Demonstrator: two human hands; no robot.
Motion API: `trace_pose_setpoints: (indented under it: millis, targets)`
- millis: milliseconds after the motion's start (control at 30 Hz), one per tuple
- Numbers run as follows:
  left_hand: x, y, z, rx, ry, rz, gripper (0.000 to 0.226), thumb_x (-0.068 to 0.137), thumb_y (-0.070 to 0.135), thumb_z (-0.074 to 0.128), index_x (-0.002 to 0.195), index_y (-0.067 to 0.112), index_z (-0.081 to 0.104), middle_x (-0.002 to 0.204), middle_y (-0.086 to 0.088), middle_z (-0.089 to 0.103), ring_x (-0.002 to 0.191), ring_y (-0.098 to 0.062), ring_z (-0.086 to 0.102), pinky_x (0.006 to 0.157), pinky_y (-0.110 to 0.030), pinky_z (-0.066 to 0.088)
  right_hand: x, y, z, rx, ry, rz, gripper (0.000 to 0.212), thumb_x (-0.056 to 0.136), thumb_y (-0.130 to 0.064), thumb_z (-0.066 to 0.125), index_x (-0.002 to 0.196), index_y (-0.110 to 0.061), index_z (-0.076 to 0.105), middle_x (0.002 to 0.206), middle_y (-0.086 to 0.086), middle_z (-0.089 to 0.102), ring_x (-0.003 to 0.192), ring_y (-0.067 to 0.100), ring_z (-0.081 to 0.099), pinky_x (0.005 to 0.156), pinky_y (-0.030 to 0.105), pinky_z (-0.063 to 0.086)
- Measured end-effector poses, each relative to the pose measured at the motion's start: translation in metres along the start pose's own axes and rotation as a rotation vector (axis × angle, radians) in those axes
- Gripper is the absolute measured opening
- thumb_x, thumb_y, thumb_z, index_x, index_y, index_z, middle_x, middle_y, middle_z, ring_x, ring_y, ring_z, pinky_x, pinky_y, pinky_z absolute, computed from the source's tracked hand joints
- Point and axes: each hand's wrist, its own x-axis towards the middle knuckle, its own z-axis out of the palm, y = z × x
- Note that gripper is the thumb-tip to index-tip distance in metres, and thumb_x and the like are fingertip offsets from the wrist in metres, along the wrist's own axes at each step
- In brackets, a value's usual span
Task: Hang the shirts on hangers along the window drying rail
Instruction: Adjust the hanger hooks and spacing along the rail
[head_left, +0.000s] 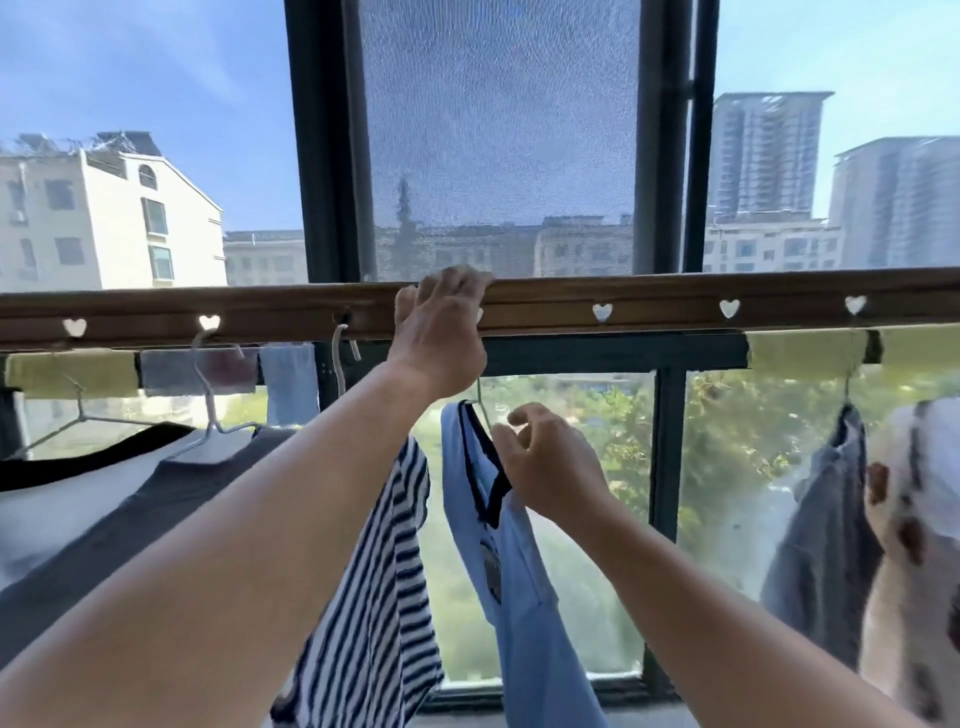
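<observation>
Under left hand curled over rail, probably on hook | right hand pinches blue shirt collar | soft, light; hold by collar.

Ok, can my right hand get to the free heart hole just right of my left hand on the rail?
Probably yes. The right hand sits at the blue shirt's collar, just below that heart hole in the rail. Nothing hangs between them, but it looks to be pinching the collar and would need to let go.
</observation>
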Motion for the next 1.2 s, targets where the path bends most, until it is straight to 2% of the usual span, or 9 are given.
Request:
trace_pose_setpoints:
  millis: [167,267,467,600,700,800,1033,1100,1200]
  targets:
    - [0.002,0.012,0.013,-0.01,0.06,0.006,0.059,0.086,0.01,0.044,0.142,0.023,0.031,0.149,0.0,0.027,0.139,-0.019,0.02,0.114,-0.04,0.007,-0.003,0.008,-0.016,-0.022,0.125,-0.081,0.042,0.093,-0.038,0.046,0.133,-0.023,0.044,0.129,0.001,0.052,0.12,0.021,0.047,0.098,0.037,0.04]
    - [0.003,0.033,0.021,-0.062,0.055,0.056,0.059,0.087,0.013,0.045,0.142,0.024,0.028,0.149,0.001,0.026,0.139,-0.018,0.02,0.113,-0.04,0.009,-0.003,0.015,-0.031,-0.019,0.221,-0.106,0.047,0.092,-0.034,0.048,0.137,-0.024,0.038,0.138,-0.002,0.044,0.128,0.02,0.038,0.107,0.037,0.032]
    - [0.004,0.086,0.048,-0.166,0.088,0.084,0.061,0.083,0.014,0.052,0.139,0.027,0.033,0.134,-0.004,0.032,0.125,-0.024,0.031,0.108,-0.037,0.021,0.001,0.044,-0.06,-0.071,0.423,-0.121,0.056,0.087,-0.024,0.055,0.139,-0.017,0.035,0.138,0.003,0.037,0.13,0.019,0.032,0.111,0.031,0.024]
    - [0.01,0.129,0.075,-0.176,0.067,0.139,0.062,0.083,0.017,0.054,0.14,0.028,0.032,0.138,-0.001,0.028,0.131,-0.021,0.025,0.111,-0.037,0.014,0.008,0.076,-0.088,-0.122,0.498,-0.065,0.061,0.085,-0.023,0.057,0.139,-0.017,0.031,0.139,0.005,0.032,0.129,0.02,0.029,0.11,0.03,0.023]
    - [0.022,0.164,0.097,-0.187,0.086,0.153,0.062,0.084,0.018,0.054,0.141,0.028,0.03,0.144,0.002,0.026,0.138,-0.019,0.018,0.112,-0.035,0.01,0.014,0.11,-0.116,-0.141,0.485,-0.016,0.067,0.084,-0.022,0.059,0.142,-0.019,0.026,0.14,0.004,0.026,0.13,0.021,0.026,0.111,0.032,0.025]
    - [0.033,0.189,0.112,-0.165,0.096,0.164,0.064,0.085,0.02,0.055,0.142,0.027,0.028,0.147,0.001,0.023,0.139,-0.017,0.015,0.11,-0.034,0.009,0.019,0.138,-0.14,-0.141,0.435,0.052,0.074,0.083,-0.021,0.06,0.144,-0.021,0.017,0.143,0.002,0.018,0.132,0.021,0.02,0.112,0.032,0.02]
    - [0.055,0.221,0.142,-0.046,0.05,0.092,0.07,0.086,0.021,0.053,0.146,0.025,0.018,0.155,0.0,0.012,0.145,-0.019,0.006,0.116,-0.042,0.01,0.037,0.195,-0.165,-0.018,0.235,0.294,0.087,0.086,-0.029,0.063,0.147,-0.005,0.005,0.149,0.013,0.014,0.139,0.03,0.015,0.116,0.036,0.015]
    - [0.056,0.224,0.147,-0.001,0.028,0.072,0.071,0.087,0.021,0.052,0.147,0.027,0.014,0.156,0.002,0.007,0.146,-0.018,0.0,0.117,-0.044,0.007,0.04,0.205,-0.168,0.055,0.164,0.333,0.083,0.089,-0.026,0.058,0.147,-0.004,0.003,0.15,0.015,0.019,0.138,0.031,0.023,0.112,0.037,0.024]
    - [0.058,0.23,0.151,0.047,0.03,0.03,0.073,0.087,0.021,0.051,0.148,0.028,0.011,0.157,0.003,0.003,0.146,-0.017,-0.004,0.117,-0.045,0.001,0.047,0.221,-0.17,0.154,0.126,0.334,0.071,0.093,-0.013,0.043,0.148,-0.002,-0.001,0.138,0.014,0.044,0.123,0.027,0.047,0.101,0.035,0.035]
